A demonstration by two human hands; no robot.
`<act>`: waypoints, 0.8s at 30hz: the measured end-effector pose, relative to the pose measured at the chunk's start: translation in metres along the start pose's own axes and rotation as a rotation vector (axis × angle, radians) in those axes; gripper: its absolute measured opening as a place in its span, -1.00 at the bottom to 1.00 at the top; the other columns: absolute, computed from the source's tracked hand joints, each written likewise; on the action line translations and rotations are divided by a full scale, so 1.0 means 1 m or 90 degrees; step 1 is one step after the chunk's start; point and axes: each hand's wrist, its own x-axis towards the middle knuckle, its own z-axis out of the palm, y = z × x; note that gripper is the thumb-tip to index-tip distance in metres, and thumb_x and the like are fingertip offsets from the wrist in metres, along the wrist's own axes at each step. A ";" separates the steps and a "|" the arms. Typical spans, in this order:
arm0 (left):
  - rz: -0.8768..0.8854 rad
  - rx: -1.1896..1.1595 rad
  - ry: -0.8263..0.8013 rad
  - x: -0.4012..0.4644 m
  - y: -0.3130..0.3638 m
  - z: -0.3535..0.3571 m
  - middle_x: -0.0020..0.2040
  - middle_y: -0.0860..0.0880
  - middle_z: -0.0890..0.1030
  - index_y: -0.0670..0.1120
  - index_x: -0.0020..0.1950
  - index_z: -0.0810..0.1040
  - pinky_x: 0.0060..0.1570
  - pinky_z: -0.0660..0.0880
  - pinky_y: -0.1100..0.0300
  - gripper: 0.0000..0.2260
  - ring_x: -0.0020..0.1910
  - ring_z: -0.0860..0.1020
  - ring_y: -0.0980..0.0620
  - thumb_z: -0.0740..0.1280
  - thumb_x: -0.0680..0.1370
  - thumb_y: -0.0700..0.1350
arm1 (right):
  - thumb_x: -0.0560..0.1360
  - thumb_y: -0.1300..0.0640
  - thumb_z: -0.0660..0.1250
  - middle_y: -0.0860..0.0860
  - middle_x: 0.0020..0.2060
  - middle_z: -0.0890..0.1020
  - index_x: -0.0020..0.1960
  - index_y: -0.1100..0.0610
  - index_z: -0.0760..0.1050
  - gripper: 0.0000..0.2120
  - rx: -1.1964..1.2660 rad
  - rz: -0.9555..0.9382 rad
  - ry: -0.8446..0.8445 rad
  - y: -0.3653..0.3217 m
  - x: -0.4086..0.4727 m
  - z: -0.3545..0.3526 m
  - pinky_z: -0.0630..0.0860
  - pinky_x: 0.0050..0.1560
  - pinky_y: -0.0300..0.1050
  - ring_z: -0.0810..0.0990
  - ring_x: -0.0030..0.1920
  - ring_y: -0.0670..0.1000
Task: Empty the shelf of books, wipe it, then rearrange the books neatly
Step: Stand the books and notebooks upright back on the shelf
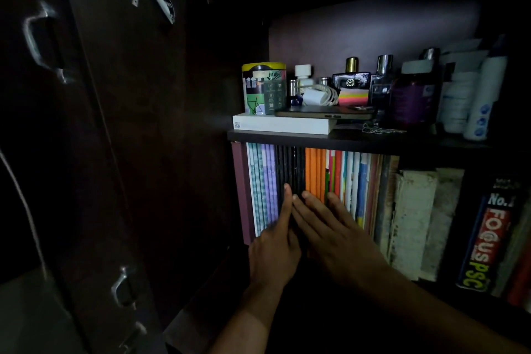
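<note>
A dim shelf compartment holds a tight upright row of thin books: teal and purple spines [263,181] at the left, black spines [290,167] beside them, orange spines [314,172], then mixed colours. My left hand [274,244] has its index finger stretched up along the black spines, its other fingers hidden. My right hand [330,227] lies flat with straight fingers, their tips touching the black and orange spines. Thick worn pale books [413,218] stand further right.
The shelf board above [359,142] carries a white box [283,123], a phone, a printed tin [264,89], perfume bottles and white containers. A dark wardrobe door with metal handles [40,40] stands at the left. A "FOCUS PSC" book [485,236] leans at the right.
</note>
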 end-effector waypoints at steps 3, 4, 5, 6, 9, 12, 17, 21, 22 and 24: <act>-0.020 -0.013 -0.015 0.002 -0.007 0.000 0.06 -0.06 0.65 0.51 0.46 -0.34 -0.08 0.42 0.13 -0.35 0.04 0.63 -0.10 0.11 0.70 0.10 | 0.51 -0.21 0.21 0.25 0.61 -0.08 0.61 0.28 -0.01 -0.11 -0.094 -0.027 -0.114 0.012 -0.001 -0.004 -0.19 0.55 0.30 -0.18 0.61 0.25; -0.031 -0.022 -0.029 0.003 -0.010 -0.001 0.07 -0.08 0.65 0.54 0.45 -0.33 -0.05 0.43 0.11 -0.36 0.05 0.63 -0.12 0.11 0.70 0.11 | 0.51 -0.25 0.20 0.28 0.60 -0.15 0.61 0.29 -0.08 -0.07 -0.133 -0.021 -0.141 0.008 -0.001 -0.005 -0.24 0.54 0.34 -0.25 0.59 0.28; -0.041 -0.034 -0.046 0.004 -0.013 -0.001 0.08 -0.10 0.65 0.56 0.43 -0.33 -0.02 0.45 0.08 -0.38 0.07 0.63 -0.14 0.10 0.70 0.14 | 0.52 -0.26 0.18 0.29 0.59 -0.17 0.61 0.29 -0.12 -0.06 -0.163 -0.018 -0.156 0.002 0.000 -0.006 -0.28 0.52 0.38 -0.28 0.58 0.31; -0.044 -0.045 -0.058 0.005 -0.015 -0.001 0.10 -0.11 0.65 0.58 0.41 -0.33 0.03 0.48 0.05 -0.41 0.08 0.63 -0.15 0.08 0.70 0.17 | 0.52 -0.26 0.17 0.31 0.59 -0.12 0.60 0.29 -0.09 -0.08 -0.175 -0.018 -0.162 -0.005 0.002 -0.009 -0.29 0.50 0.42 -0.25 0.58 0.35; -0.025 -0.079 -0.063 0.001 -0.017 -0.003 0.17 -0.12 0.64 0.59 0.42 -0.29 0.10 0.50 0.02 -0.44 0.12 0.62 -0.16 0.07 0.69 0.19 | 0.47 -0.22 0.24 0.28 0.51 0.28 0.54 0.27 0.25 -0.20 -0.149 -0.060 -0.111 -0.003 0.018 -0.023 -0.16 0.49 0.44 0.13 0.55 0.33; -0.019 -0.140 0.031 0.003 -0.014 0.001 0.15 0.00 0.63 0.57 0.46 -0.19 -0.04 0.49 0.14 -0.34 0.06 0.62 -0.02 0.23 0.66 0.12 | 0.54 -0.20 0.14 0.23 0.56 0.22 0.56 0.22 0.21 -0.27 -0.158 -0.157 -0.045 0.028 0.035 -0.035 -0.13 0.54 0.39 0.09 0.58 0.27; -0.015 -0.111 0.205 0.008 -0.023 0.011 0.49 0.02 0.24 0.17 0.61 0.10 0.23 0.46 0.11 -0.27 0.38 0.37 0.02 0.42 0.55 0.14 | 0.53 -0.41 -0.08 0.26 0.55 -0.37 0.59 0.26 -0.34 -0.03 -0.258 -0.175 -0.080 0.043 0.039 -0.022 -0.34 0.51 0.34 -0.34 0.58 0.25; 0.010 0.003 0.180 0.010 -0.020 0.016 0.67 -0.03 -0.10 0.01 0.66 -0.03 0.48 0.28 -0.02 -0.27 0.58 0.12 -0.11 0.27 0.63 0.18 | 0.59 -0.32 0.02 0.26 0.56 -0.34 0.59 0.25 -0.33 -0.09 -0.259 -0.153 -0.073 0.033 0.040 -0.022 -0.32 0.51 0.38 -0.30 0.58 0.27; 0.015 -0.028 0.149 0.010 -0.018 0.016 0.66 0.02 -0.23 0.00 0.66 -0.08 0.55 0.17 0.00 -0.25 0.63 -0.02 -0.05 0.27 0.64 0.16 | 0.62 -0.26 0.03 0.25 0.57 -0.31 0.60 0.25 -0.29 -0.14 -0.262 -0.147 -0.079 0.030 0.039 -0.023 -0.33 0.50 0.39 -0.28 0.58 0.27; 0.015 -0.096 0.094 0.012 -0.024 0.018 0.59 0.12 -0.41 0.03 0.64 -0.23 0.60 -0.02 0.03 -0.18 0.62 -0.27 0.08 0.31 0.63 0.12 | 0.62 -0.23 0.02 0.24 0.61 -0.13 0.62 0.24 -0.11 -0.22 -0.193 -0.157 -0.067 0.028 0.042 -0.030 -0.27 0.52 0.38 -0.17 0.61 0.25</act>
